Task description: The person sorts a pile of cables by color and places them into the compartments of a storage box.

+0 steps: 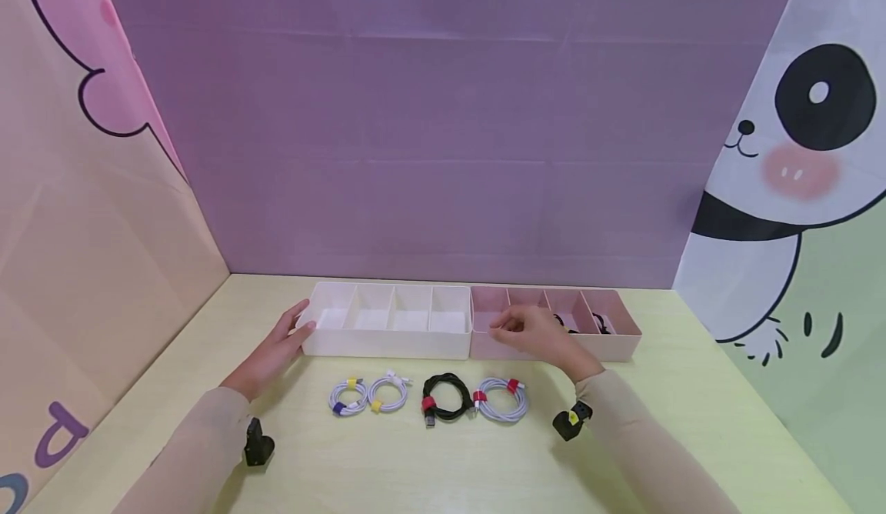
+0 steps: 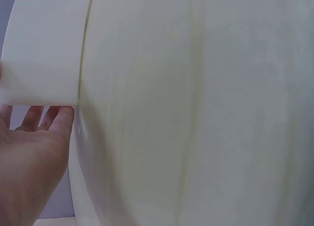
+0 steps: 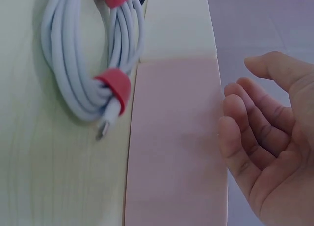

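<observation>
My left hand (image 1: 277, 348) rests its fingers on the left end of a white divided box (image 1: 388, 345). In the left wrist view its fingers lie along that end wall. My right hand (image 1: 540, 335) is over the front rim of a pink divided box (image 1: 619, 348), fingers loosely bent and holding nothing. The right wrist view shows a gap between thumb and fingers. Black cables (image 1: 602, 325) lie in the pink box's two right compartments; the hand partly hides the others. The white box's compartments hold nothing visible.
Coiled cables lie on the table before the boxes: a white coil (image 1: 365, 395) with purple and yellow ties, a white coil (image 1: 391, 408) with yellow, a black coil (image 1: 450, 416) with red, and a white coil (image 1: 505, 418) with red ties. A purple backdrop (image 1: 443, 152) stands behind.
</observation>
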Motion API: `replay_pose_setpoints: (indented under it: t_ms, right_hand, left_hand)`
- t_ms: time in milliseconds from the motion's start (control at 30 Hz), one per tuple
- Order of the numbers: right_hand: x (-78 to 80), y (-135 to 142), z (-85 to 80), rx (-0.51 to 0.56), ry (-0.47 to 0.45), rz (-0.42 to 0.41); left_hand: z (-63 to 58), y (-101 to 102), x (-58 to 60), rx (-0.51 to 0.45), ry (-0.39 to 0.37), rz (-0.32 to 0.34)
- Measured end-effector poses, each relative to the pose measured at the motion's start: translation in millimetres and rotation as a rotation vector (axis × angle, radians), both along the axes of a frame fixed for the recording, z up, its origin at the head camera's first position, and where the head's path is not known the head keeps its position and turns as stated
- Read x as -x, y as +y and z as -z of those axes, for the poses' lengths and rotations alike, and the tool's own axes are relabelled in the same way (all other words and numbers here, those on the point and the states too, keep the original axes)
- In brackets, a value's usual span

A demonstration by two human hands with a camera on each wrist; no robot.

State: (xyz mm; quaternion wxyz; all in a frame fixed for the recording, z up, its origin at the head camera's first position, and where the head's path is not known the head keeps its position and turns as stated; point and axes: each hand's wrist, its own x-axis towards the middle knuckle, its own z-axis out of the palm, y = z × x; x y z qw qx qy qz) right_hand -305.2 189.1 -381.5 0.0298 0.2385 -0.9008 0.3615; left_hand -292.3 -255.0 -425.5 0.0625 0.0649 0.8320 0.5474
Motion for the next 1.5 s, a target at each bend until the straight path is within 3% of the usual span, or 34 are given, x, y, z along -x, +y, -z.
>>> replay_pose_setpoints:
  t_ms: [400, 700, 1267, 1500]
  right_hand:
    - [-4.6, -18.0, 7.5, -0.004, 0.05, -0.093]
    - [-13.4, -35.1, 14.0, -0.028, -0.062, -0.119]
    - [-17.9, -59.0, 29.2, -0.124, -0.083, -0.146]
    - [-17.7, -66.1, 33.6, -0.18, -0.05, -0.155]
  left_hand:
    - [0.0, 1.8, -0.9, 0.004, -0.004, -0.006]
    - [-0.5, 0.9, 1.1, 0.03, -0.021, -0.002]
    - [0.5, 1.2, 2.0, 0.019, -0.016, -0.003]
    - [-1.3, 1.9, 0.2, 0.018, -0.015, -0.003]
